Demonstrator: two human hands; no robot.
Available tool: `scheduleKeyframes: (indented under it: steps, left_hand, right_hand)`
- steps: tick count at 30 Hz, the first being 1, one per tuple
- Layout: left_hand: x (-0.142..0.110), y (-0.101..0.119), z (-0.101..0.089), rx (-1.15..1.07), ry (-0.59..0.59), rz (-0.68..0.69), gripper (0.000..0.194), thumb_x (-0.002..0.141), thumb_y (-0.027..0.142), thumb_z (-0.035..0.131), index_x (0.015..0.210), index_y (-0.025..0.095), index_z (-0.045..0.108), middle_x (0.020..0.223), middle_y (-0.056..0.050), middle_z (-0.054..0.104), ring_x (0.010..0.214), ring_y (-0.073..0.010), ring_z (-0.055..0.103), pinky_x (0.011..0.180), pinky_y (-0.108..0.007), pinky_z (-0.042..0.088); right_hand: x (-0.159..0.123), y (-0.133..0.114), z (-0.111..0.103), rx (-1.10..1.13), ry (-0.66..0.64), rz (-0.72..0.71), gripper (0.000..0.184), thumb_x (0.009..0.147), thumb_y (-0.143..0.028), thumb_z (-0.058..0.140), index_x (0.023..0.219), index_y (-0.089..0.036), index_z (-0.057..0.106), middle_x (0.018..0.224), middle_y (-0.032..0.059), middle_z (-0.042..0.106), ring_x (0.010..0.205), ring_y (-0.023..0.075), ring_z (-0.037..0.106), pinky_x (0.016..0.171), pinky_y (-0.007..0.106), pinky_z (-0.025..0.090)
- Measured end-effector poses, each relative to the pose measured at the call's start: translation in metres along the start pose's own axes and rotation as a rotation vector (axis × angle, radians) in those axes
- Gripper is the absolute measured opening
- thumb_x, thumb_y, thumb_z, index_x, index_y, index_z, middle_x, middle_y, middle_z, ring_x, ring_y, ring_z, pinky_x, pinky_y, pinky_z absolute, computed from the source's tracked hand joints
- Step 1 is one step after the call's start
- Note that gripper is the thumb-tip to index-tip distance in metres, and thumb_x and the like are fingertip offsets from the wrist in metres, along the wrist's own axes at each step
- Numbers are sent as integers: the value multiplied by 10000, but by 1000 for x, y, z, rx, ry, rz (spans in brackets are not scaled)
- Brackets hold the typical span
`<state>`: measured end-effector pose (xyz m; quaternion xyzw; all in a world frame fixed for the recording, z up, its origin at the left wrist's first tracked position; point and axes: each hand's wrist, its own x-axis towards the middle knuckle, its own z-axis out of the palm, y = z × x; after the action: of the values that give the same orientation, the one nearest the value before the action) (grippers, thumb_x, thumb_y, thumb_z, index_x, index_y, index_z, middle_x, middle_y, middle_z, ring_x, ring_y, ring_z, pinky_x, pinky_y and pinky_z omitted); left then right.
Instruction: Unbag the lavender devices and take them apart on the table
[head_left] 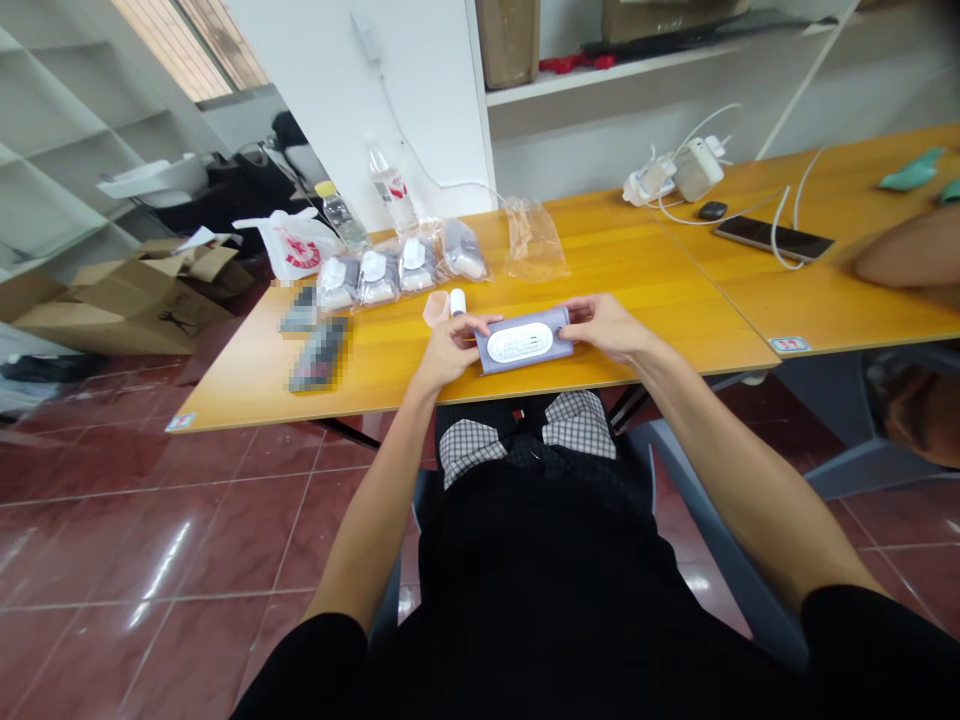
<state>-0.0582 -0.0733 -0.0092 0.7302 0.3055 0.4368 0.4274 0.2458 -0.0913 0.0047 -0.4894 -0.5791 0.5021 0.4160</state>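
On the table in front of me lies a purple-grey flat piece with a white, ridged oval panel (519,344); its exact kind I cannot make out. My left hand (450,352) is closed on its left end, thumb and fingers at the upper corner. At the opposite end, my right hand (604,326) grips the edge with the thumb over the front face. Just behind the left hand stand a small white cylinder (457,303) and a pale pink translucent cup-like piece (436,309). Several purple-grey and white items in clear bags (377,277) form a row farther back.
Two plastic bottles (394,192) and a white bag with red print (292,245) stand at the back left. An opened clear bag (534,238) lies behind my hands. Chargers (697,170), a phone (774,240) and another person's arm (907,252) are to the right.
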Motion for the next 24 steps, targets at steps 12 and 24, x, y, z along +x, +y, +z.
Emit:
scheduleKeyframes:
  steps: [12, 24]
  left_hand:
    - [0, 0, 2, -11, 3, 18, 418, 768, 469, 956, 858, 180, 667, 1244, -184, 815, 1227, -345, 776, 940, -461, 658]
    - [2, -3, 2, -89, 33, 80, 269, 766, 338, 942, 817, 169, 740, 1101, -143, 854, 1123, -319, 821, 929, -424, 671]
  right_hand:
    - [-10, -12, -2, 84, -50, 44, 384, 593, -222, 914, 934, -230, 737, 956, 96, 768, 960, 310, 747, 888, 521, 691]
    - [-10, -8, 0, 313, -113, 103, 370, 574, -118, 875, 902, -229, 746, 896, 51, 761, 819, 216, 719, 721, 341, 668]
